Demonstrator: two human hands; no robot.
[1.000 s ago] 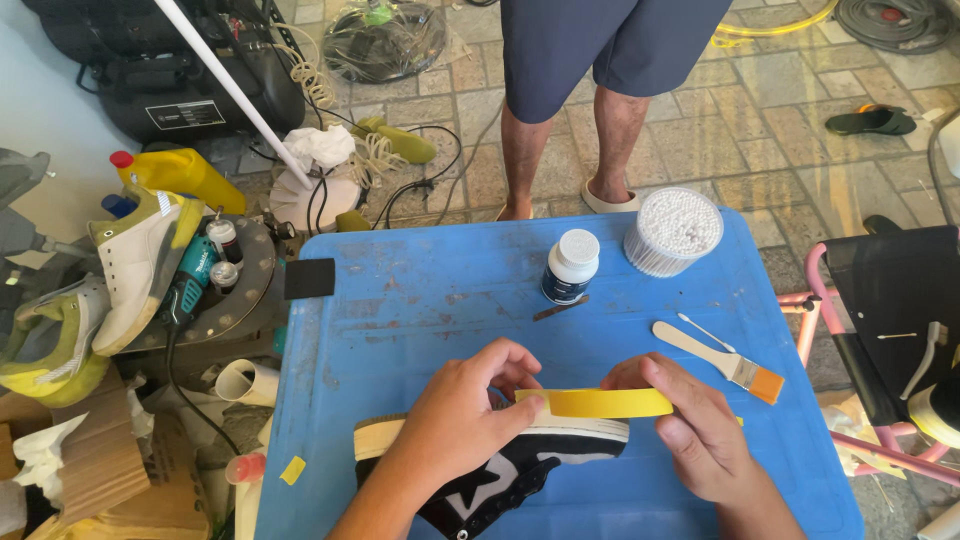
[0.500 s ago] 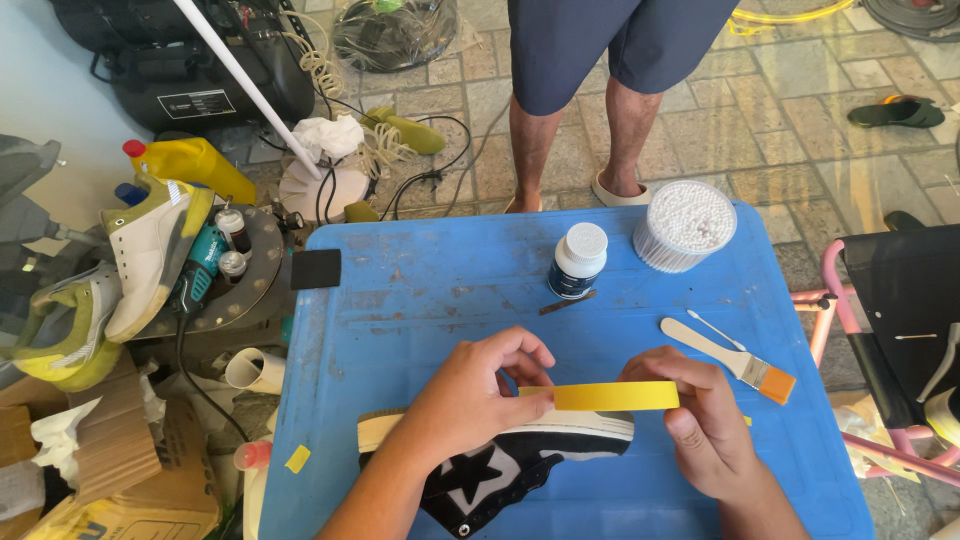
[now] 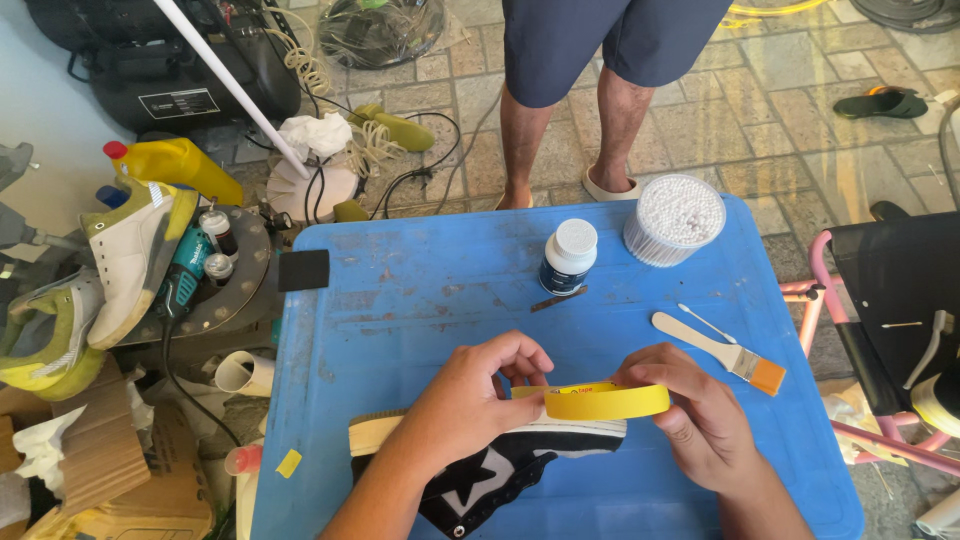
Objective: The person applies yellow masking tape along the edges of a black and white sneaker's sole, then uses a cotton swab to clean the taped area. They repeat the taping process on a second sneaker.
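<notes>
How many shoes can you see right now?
3: a black sneaker on the blue table under the hands, a white shoe and a yellow-green shoe left of it. Clutter may hide others.

Hands: two, a left hand (image 3: 470, 405) and a right hand (image 3: 700, 420), both at the lower centre of the frame.
Rolls of yellow tape (image 3: 605, 400): one, lower centre, between the two hands.
Black shoes (image 3: 500, 465): one, at the bottom centre.
Blue tables (image 3: 420, 290): one, filling the middle of the frame.
Bottles with a white cap (image 3: 570, 257): one, upper centre of the table.
Tubs of cotton swabs (image 3: 675, 220): one, upper right of the table.
Loose cotton swabs (image 3: 706, 323): one, right of centre.
Brushes (image 3: 720, 352): one, right of centre.
Black sponge blocks (image 3: 303, 270): one, at the table's upper left corner.
White and yellow shoes (image 3: 130, 255): one, at the left.
Standing persons (image 3: 600, 60): one, legs only, top centre.
</notes>
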